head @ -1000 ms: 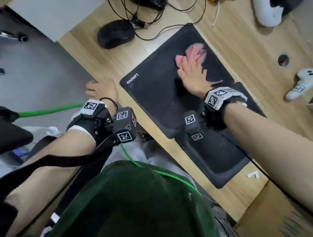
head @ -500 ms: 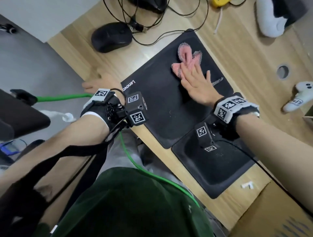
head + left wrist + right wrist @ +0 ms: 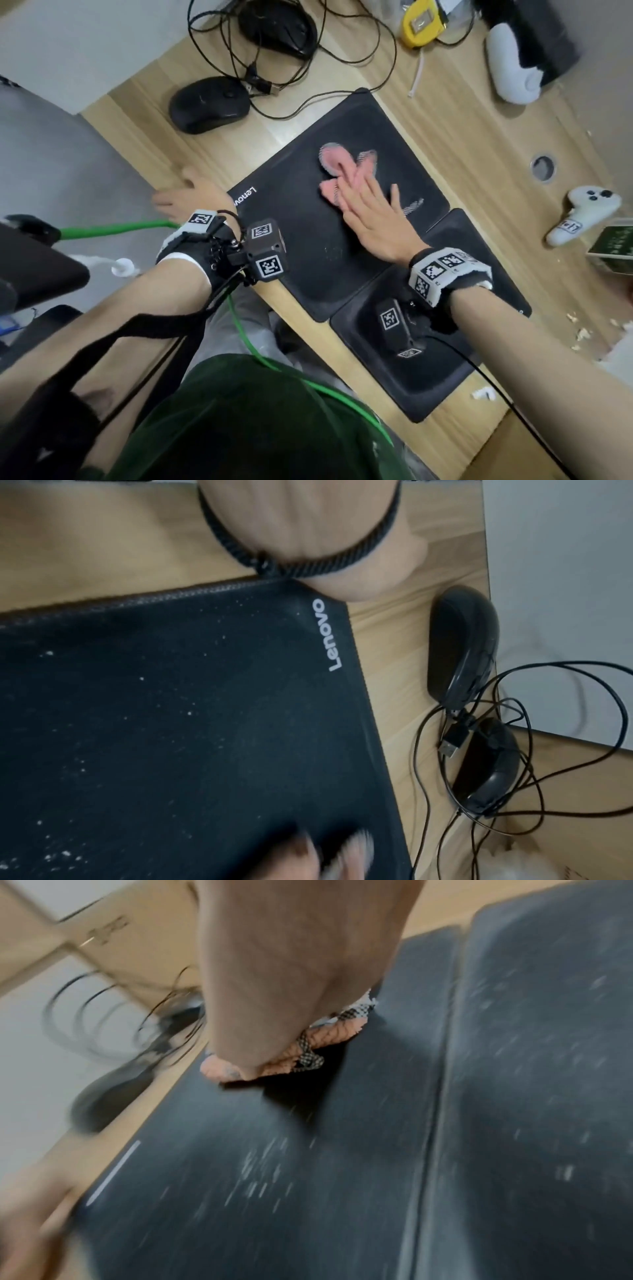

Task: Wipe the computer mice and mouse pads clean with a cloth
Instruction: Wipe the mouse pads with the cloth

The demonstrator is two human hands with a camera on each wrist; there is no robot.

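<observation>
A black Lenovo mouse pad [image 3: 301,240] lies on the wooden desk, and its near right corner overlaps a second black pad [image 3: 428,370]. My right hand [image 3: 363,192] presses flat, fingers straight, on a crumpled pink cloth [image 3: 337,164] at the far part of the Lenovo pad. The right wrist view shows the cloth [image 3: 329,1039] under my palm, with pale specks on the pad [image 3: 274,1164]. My left hand [image 3: 181,198] lies flat on the desk by the pad's logo corner. Two black wired mice [image 3: 209,104] [image 3: 277,31] sit beyond the pad.
Tangled black cables [image 3: 308,85] lie between the mice and the pad. At the far right are a yellow tape measure [image 3: 421,24], a white controller [image 3: 582,216], a white and black device [image 3: 513,68], a green box [image 3: 613,246], a cable hole [image 3: 543,168] and crumbs.
My right hand has slid the cloth a little leftward and nearer across the Lenovo pad. My left hand has moved along the desk edge towards the pad's logo corner.
</observation>
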